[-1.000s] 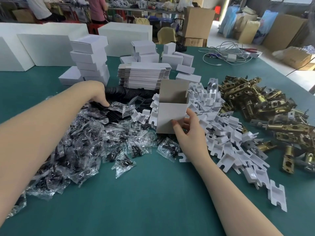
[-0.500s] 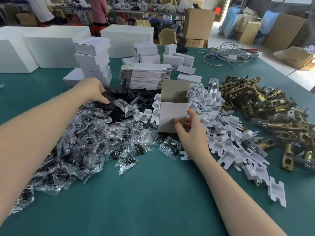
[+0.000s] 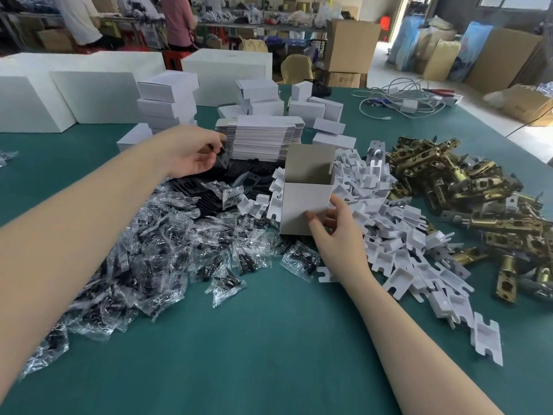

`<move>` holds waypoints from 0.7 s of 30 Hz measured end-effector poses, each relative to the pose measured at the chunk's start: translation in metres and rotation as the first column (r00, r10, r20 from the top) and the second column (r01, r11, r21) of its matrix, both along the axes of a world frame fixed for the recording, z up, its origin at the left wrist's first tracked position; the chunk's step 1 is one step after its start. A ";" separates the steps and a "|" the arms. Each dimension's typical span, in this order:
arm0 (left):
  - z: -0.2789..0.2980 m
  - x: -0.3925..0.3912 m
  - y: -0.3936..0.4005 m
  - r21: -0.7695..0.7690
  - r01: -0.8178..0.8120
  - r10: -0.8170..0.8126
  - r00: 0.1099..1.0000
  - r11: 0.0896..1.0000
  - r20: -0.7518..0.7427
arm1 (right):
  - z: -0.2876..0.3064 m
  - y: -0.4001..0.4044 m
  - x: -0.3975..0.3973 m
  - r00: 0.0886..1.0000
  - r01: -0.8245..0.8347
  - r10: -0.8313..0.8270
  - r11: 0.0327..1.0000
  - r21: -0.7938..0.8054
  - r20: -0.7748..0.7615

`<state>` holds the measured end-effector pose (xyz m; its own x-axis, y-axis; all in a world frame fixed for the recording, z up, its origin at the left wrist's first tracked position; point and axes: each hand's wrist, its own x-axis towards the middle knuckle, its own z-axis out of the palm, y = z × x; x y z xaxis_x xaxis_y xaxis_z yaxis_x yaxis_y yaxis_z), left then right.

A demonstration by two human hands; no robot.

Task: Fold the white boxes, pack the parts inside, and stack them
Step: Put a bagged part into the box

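In the head view, the right hand (image 3: 336, 235) gripped an open white box (image 3: 306, 209) that stood upright on the green table (image 3: 269, 354), thumb curled onto its near face and fingers wrapped round its right side. The box's top was open, its grey-brown inner walls showing and its lid flap raised at the back. The box sat between the two hands, closer to the right one.

The left hand (image 3: 194, 154) was lifted above a heap of black plates (image 3: 209, 187), its fingers curled and pinching one thin black plate (image 3: 222, 158) at the fingertips. Just beyond that hand lay a stack of flat unfolded box blanks (image 3: 260, 139), and farther out to its left rose a stack of folded white boxes (image 3: 167, 106).

Below and to the left of the left forearm spread a pile of clear bags of small dark parts (image 3: 155, 250), reaching to the foot of the box. To the right of the right hand lay a pile of white plastic inserts (image 3: 404, 235), touching the box on its far side. Farther right of those was a heap of brass latch bolts (image 3: 478, 199).

Well beyond both hands lay a tangle of white cable (image 3: 401, 103), and large white cartons (image 3: 89, 94) stood along the table's far edge.
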<state>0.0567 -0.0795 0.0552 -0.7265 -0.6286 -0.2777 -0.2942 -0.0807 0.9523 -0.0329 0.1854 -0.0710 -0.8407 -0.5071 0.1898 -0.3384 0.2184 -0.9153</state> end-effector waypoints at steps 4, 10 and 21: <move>-0.002 0.002 0.017 0.360 0.073 0.016 0.971 0.930 -0.239 | 0.000 0.001 0.000 1.000 -0.002 0.002 1.000 -0.008 0.003; -0.021 0.006 0.035 0.510 0.167 0.115 0.872 0.844 -0.476 | 0.000 0.000 0.001 1.000 -0.004 0.004 1.000 -0.015 0.002; -0.001 -0.001 0.061 -0.225 -0.068 -0.061 0.852 0.972 -0.520 | -0.002 -0.001 -0.001 1.000 -0.005 0.005 1.000 -0.030 -0.010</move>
<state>0.0562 -0.0188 0.0542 -0.7205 -0.6299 0.2900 0.2490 0.1552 0.9560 -0.0335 0.1848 -0.0726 -0.8360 -0.5054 0.2139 -0.3490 0.1890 -0.9179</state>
